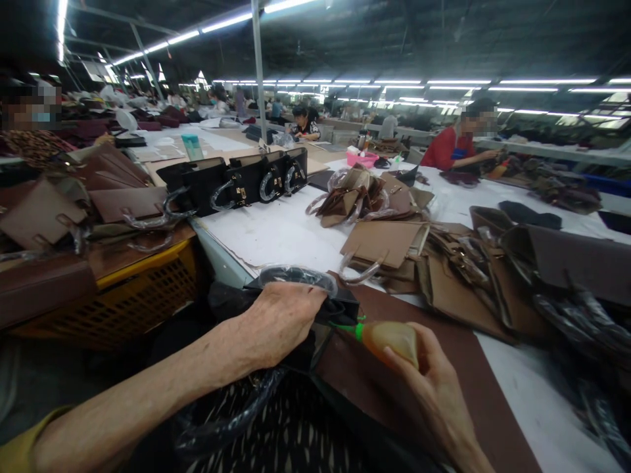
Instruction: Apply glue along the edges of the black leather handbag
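Observation:
My left hand (pixel 283 322) is closed on the upper edge of a black handbag (pixel 345 309), just below a plastic-wrapped handle (pixel 298 276). Another wrapped black handle (pixel 236 420) hangs down over my lap. In my right hand (pixel 434 378) is a squeeze bottle (pixel 389 341) of amber liquid with a green nozzle. It lies on its side, the nozzle pointing left at the bag's edge near my left fingers. Whether the tip touches the bag is hard to make out.
Black handbags (pixel 261 177) stand in a row on the white table (pixel 256 233). Brown handbags (pixel 384 243) are piled to the right. At left, a yellow crate (pixel 142 292) holds more bags. A person in red (pixel 444 148) works across the table; another person sits at far left.

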Available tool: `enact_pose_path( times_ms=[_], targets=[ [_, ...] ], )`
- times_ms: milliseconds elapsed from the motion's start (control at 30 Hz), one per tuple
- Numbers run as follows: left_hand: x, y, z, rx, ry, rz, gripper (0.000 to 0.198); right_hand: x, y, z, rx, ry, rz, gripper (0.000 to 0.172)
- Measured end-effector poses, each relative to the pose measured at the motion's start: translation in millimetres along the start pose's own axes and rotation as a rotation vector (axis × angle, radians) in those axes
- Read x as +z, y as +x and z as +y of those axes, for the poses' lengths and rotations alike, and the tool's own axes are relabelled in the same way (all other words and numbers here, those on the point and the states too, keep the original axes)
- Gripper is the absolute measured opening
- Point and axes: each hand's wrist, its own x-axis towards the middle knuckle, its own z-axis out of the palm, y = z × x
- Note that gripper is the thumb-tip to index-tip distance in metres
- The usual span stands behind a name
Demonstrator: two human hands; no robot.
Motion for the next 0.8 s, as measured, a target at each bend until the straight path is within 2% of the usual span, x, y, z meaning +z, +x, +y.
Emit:
enact_pose_path(
  times_ms=[133,300,467,700,800],
  targets=[
    [-6.6,7,-3,-0.042,0.007,-0.035,0.020,2,0,1,-0.057,-0.010,0.066,0.056],
    [-10.7,12,-5,-0.021,-0.005,-0.042,0.016,4,9,-3,-0.127,0.005,0.106,0.054],
    [-9.7,11,-3,-0.044,-0.009,-0.030,0.019,4,12,-5,-0.105,0.002,0.111,0.055],
    [0.1,7,-2,-0.057,-0.028,0.018,0.021,-5,-1,-6,0.023,0.164,-0.037,0.048],
    [4.4,5,-2,-0.030,-0.035,0.048,0.019,-9,-1,-14,0.045,0.164,-0.057,0.049]
  ],
)
